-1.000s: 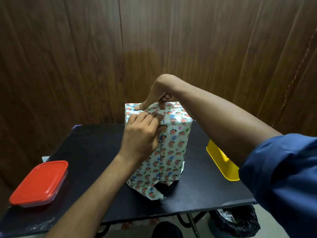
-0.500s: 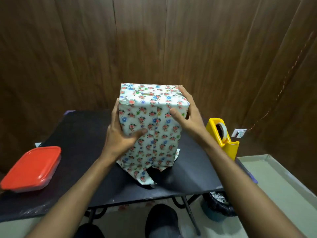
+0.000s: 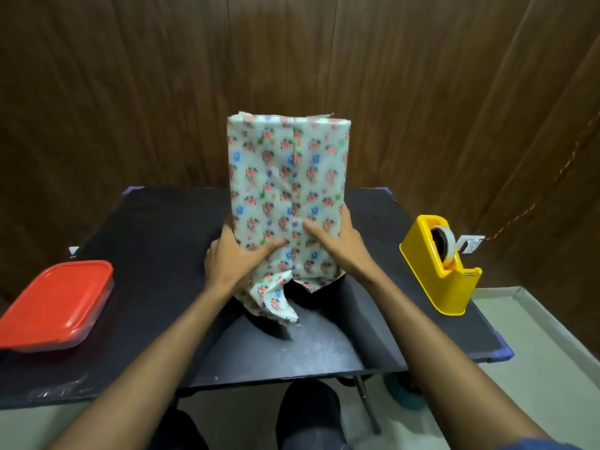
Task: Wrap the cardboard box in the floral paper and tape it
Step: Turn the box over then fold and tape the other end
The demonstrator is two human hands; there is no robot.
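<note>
Gripping wrapped box (image 3: 287, 177) upright, both hands: left (image 3: 235, 259), right (image 3: 337, 243).

The cardboard box (image 3: 287, 190) stands upright on its end, tall and narrow, almost fully covered by the floral paper (image 3: 259, 177): pale with small red, blue and green flowers. A vertical overlap seam runs down the middle of the near face. The top end is folded shut. At the bottom the paper hangs loose, one crumpled flap trailing forward, with a brown cardboard corner showing.
</note>
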